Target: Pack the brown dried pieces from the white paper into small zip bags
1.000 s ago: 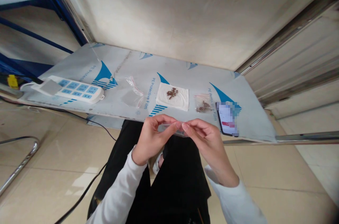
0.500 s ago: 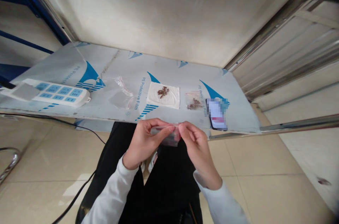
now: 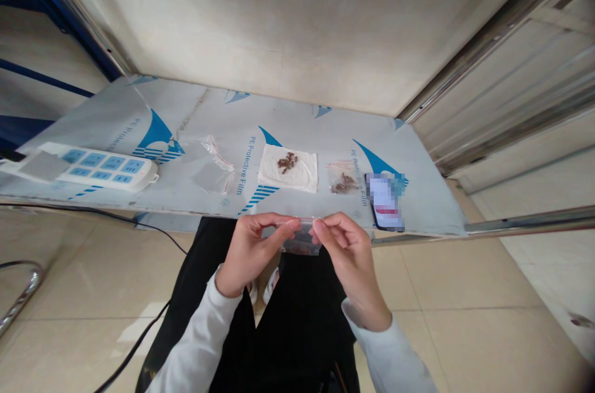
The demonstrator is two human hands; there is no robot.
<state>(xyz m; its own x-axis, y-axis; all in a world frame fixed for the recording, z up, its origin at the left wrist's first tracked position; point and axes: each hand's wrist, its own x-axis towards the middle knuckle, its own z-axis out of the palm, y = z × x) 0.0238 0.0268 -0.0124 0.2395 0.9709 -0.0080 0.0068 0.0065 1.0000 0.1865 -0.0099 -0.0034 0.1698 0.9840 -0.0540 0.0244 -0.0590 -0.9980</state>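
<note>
Between my hands hangs a small clear zip bag [image 3: 303, 240], held by its top edge just in front of the table edge. My left hand [image 3: 255, 248] pinches the left part of that edge between thumb and fingers. On the right part, my right hand [image 3: 344, 251] has a like pinch. No contents can be made out in the bag. Beyond my hands, a pile of brown capsules [image 3: 287, 162] lies on a white tissue [image 3: 304, 173]. To its right is a flat zip bag [image 3: 343, 178] with brown capsules inside.
A clear plastic bag [image 3: 214, 173] lies left of the tissue. Farther left sits a white power strip [image 3: 111, 168] with a plug and cable. A phone [image 3: 385, 202] rests near the front right edge of the film-covered table [image 3: 195, 114]. Metal posts stand at both sides.
My fingertips have moved slightly apart along the bag's top edge, so more of it shows between them. The view has shifted a little; the things on the table stay put.
</note>
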